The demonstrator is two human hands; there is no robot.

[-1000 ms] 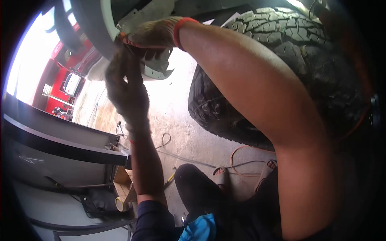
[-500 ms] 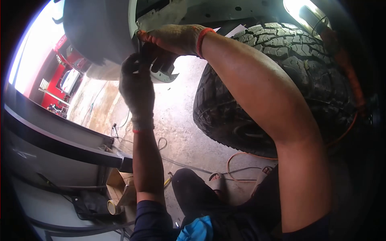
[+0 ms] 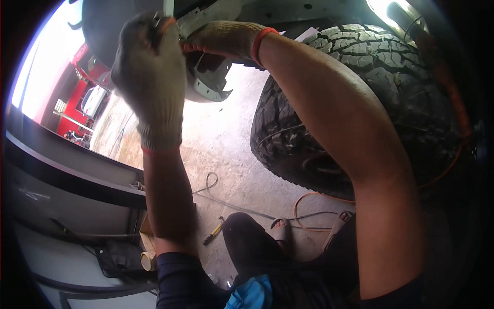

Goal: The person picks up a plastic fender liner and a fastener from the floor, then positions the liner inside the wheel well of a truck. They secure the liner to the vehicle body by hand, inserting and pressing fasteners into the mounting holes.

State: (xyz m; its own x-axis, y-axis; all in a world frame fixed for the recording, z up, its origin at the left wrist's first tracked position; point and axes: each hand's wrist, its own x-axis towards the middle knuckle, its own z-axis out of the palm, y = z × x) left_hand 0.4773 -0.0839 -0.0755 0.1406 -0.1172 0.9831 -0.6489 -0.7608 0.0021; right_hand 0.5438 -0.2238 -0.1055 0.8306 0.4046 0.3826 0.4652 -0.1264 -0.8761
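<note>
My left hand, in a knit work glove, is raised at the outer side of the grey body panel. Its fingers are curled closed at the panel's edge, and I cannot tell what is in them. My right hand, gloved with an orange cuff, reaches over from the wheel side to the inner edge of the same panel. Its fingers are bent in at that edge, fingertips close to the left hand. Below them hangs the panel's lower end, a pale flange with small holes.
A big knobbly tyre stands to the right, under a bright work lamp. An orange cord and a dark cable lie on the concrete floor. A yellow-and-black handled tool lies by my knee. Left are a dark metal frame and a cardboard box.
My left hand has come up and left, closer to the camera, and now covers part of the panel. My right hand has shifted slightly upward at the edge. The view has moved a little.
</note>
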